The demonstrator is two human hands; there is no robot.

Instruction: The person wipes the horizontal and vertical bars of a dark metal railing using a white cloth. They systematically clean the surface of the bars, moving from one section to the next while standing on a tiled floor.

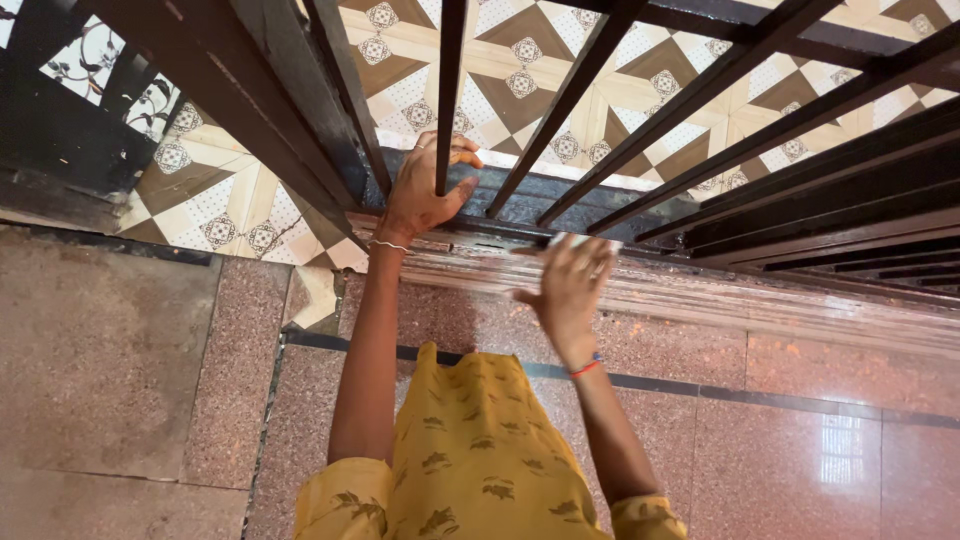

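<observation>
While the right hand [568, 290] hovers open, fingers spread and holding nothing, just above the sill [700, 290], the left hand [420, 190] beyond it wraps one bar [448, 80] of the black gate [800, 150]. A firmer, lower grip would likely steady it best.

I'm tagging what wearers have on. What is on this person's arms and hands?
Both arms are bare below short mustard-yellow sleeves with a darker leaf-like print. The left hand has a thin silver bangle at its wrist; the right hand has a red and blue thread band.
</observation>
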